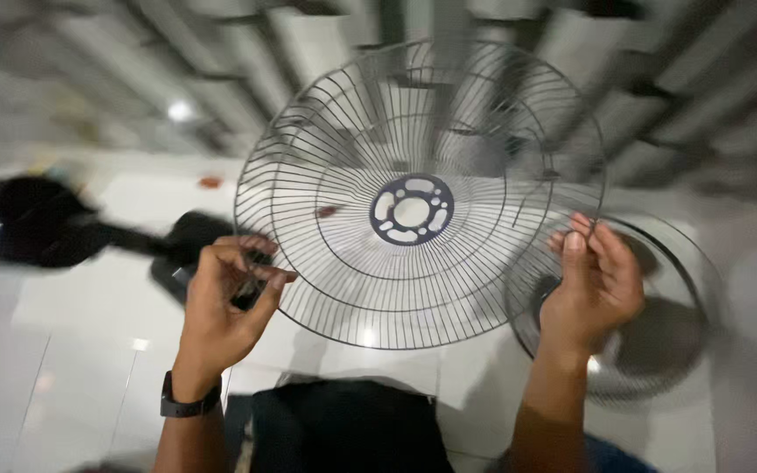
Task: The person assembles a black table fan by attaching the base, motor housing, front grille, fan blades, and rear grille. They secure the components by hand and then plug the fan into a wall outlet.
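1. I see the wire fan guard (420, 193) held up in the air in front of the camera, tilted, its round hub plate with slots facing me.
2. My left hand (225, 302) pinches the guard's lower left rim between thumb and fingers; a dark watch (187, 405) sits on that wrist.
3. My right hand (593, 285) grips the right rim, fingertips curled over the outer wire.
4. A second round guard (650, 324) lies on the white tiled floor (72, 350) behind the right hand; the hand and the held guard hide part of it.
5. A dark fan body (45, 223) at left is motion-blurred; I cannot make out its parts.
6. Background above is smeared by blur, unreadable.
7. A dark cloth mass (348, 429) at bottom centre is cut off by the frame edge.
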